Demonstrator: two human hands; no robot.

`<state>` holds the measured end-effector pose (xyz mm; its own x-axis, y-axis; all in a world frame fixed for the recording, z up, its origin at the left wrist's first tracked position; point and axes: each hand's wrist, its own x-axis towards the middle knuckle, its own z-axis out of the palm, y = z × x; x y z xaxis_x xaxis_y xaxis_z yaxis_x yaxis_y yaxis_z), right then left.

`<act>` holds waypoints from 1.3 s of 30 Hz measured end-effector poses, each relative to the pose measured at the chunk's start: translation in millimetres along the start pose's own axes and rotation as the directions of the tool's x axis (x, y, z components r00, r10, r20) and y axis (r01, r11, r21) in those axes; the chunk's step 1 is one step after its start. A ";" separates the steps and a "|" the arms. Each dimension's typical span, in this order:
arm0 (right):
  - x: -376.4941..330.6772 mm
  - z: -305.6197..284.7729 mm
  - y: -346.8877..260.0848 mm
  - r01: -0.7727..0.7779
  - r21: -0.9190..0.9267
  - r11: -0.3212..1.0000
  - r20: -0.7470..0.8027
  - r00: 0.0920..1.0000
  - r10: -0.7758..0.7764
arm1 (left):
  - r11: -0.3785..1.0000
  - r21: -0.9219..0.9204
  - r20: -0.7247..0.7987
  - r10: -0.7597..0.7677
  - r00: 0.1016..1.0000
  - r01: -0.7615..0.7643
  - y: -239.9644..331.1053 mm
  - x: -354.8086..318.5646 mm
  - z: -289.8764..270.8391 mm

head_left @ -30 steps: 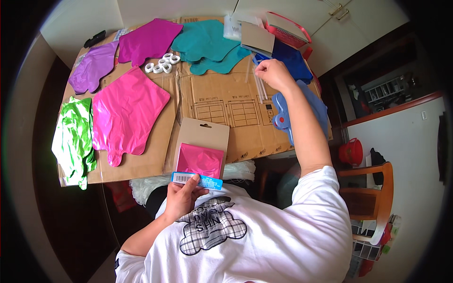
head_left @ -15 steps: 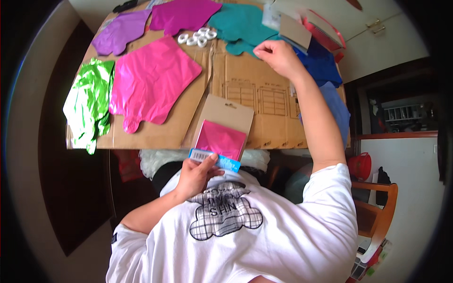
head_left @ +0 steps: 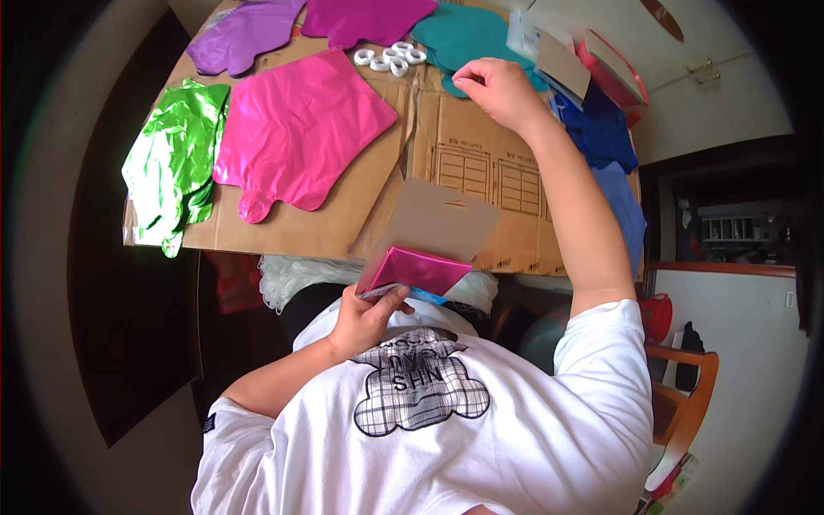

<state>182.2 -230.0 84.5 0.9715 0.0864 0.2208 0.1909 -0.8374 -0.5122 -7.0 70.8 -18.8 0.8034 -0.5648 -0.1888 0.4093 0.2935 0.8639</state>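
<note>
My left hand [head_left: 365, 319] is closed on the lower end of a brown card backing [head_left: 442, 216], near my belly at the table's front edge. A folded pink foil sheet [head_left: 427, 268] lies against the card, and a blue label strip shows at its bottom by my thumb. My right arm reaches forward over the table. My right hand [head_left: 508, 93] is in a pinch just in front of the teal foil sheets [head_left: 468, 36]; what its fingertips hold, if anything, is too small to make out.
Flattened cardboard [head_left: 360, 206] covers the table. Green [head_left: 176, 154], pink [head_left: 305, 129], lilac [head_left: 245, 34], magenta [head_left: 369, 19] and blue [head_left: 596, 133] foil sheets lie around it. Several white ribbon rolls [head_left: 375, 65] sit at the back. A red basket [head_left: 614, 69] stands far right.
The card in my left hand has tipped, so its blue label now shows only as a thin strip. My right hand stays pinched and raised. The whole view has shifted slightly.
</note>
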 end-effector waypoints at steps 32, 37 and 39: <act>-148.5 7.2 -89.3 -0.509 0.485 0.711 0.655 0.750 0.090 | 0.998 0.056 0.110 -0.016 0.994 0.009 -5.9 2.2 -5.4; -153.5 22.2 -90.6 -0.400 0.506 0.764 0.691 0.719 -0.081 | 0.999 0.039 0.132 0.005 0.991 -0.011 -7.3 -0.2 -5.9; -152.4 23.9 -93.0 -0.419 0.511 0.750 0.705 0.704 -0.088 | 1.000 0.015 0.076 -0.024 0.997 0.023 -8.9 -4.1 -5.1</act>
<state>19.7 -152.5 78.7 0.7659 0.5149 -0.3850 -0.1918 -0.3886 -0.9012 -11.8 74.4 -28.1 0.7584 -0.6284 -0.1732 0.4209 0.2691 0.8663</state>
